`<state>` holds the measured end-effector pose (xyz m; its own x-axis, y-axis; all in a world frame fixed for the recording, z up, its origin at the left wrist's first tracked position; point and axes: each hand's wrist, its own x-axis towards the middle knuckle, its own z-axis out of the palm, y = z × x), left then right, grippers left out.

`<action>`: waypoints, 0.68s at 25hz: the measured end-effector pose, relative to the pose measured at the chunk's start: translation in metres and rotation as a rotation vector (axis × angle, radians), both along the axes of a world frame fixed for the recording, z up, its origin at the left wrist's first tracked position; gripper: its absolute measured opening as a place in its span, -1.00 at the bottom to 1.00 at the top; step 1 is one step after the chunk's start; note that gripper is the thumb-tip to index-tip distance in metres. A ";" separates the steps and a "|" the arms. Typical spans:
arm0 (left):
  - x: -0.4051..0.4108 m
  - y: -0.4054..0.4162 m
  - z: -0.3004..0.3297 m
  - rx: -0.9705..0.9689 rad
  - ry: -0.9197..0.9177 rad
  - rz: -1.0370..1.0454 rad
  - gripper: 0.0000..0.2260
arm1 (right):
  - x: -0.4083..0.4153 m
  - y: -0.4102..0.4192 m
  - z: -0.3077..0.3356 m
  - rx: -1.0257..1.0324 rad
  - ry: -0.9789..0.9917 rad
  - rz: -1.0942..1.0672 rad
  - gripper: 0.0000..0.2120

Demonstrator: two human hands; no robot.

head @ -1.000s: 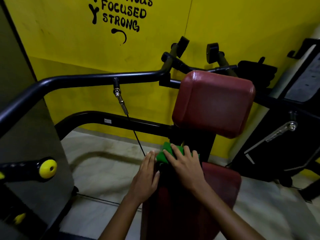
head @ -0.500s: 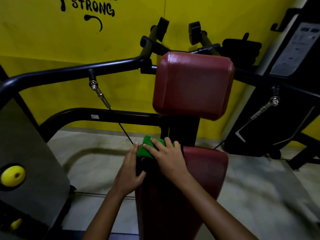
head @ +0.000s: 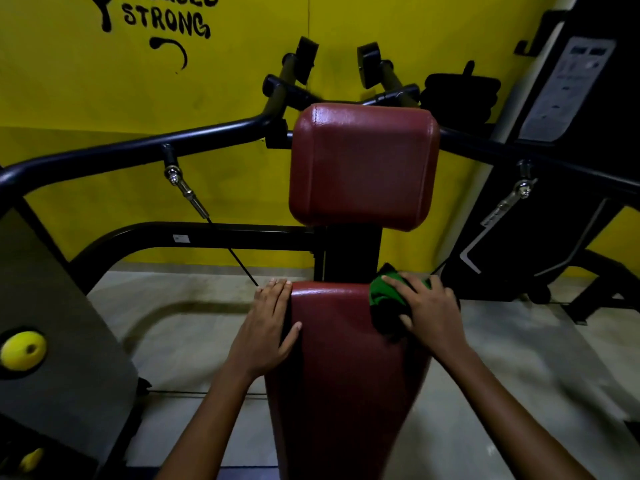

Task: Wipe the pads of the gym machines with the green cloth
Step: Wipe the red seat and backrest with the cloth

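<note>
wall [head: 242, 81]: yellow, far side, black lettering "strong" at upper left
floor [head: 194, 327]: pale grey, under the machines
yellow knob [head: 23, 350]: round, on a grey panel at near left
weight stack [head: 460, 95]: black plates, far right by the wall
instruction placard [head: 568, 88]: pale, upper right, text unreadable

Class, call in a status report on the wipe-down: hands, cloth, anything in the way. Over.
Left hand flat on seat pad left edge. Right hand pressing green cloth at pad's far right corner. Back pad untouched. Nothing blocking.
</note>
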<state>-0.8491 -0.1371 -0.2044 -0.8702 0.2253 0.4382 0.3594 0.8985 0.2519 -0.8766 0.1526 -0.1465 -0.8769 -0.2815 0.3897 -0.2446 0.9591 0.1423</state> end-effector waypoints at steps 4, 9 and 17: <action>0.001 0.001 0.002 0.013 -0.008 0.013 -0.38 | -0.001 0.035 -0.012 -0.160 -0.034 -0.134 -0.32; 0.002 0.003 0.000 0.009 -0.026 0.029 -0.37 | 0.018 0.028 -0.038 -0.230 0.113 -0.190 -0.15; 0.001 0.006 0.002 -0.032 -0.028 0.030 -0.39 | 0.079 0.040 -0.099 0.121 0.133 0.288 0.05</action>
<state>-0.8482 -0.1309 -0.2029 -0.8886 0.2127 0.4064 0.3256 0.9165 0.2323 -0.7977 0.1923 -0.2452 -0.6984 -0.5615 0.4439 -0.4749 0.8275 0.2995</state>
